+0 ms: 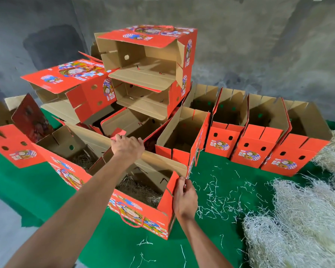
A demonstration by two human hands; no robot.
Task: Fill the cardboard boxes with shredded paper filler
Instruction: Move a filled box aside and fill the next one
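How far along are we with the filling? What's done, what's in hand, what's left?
Done: the near box and the one left of it both hold filler.

In hand: the left hand grips the near box's far wall, and the right hand grips its right end flap.

Left: the upright boxes on the right show no filler, the stacked boxes lie empty, and the shredded paper pile is still large.

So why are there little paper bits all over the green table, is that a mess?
Yes, a bit. Loose paper shreds lie scattered on the green cloth beside the box both hands hold. Behind, the stacked boxes lean crookedly on their sides.
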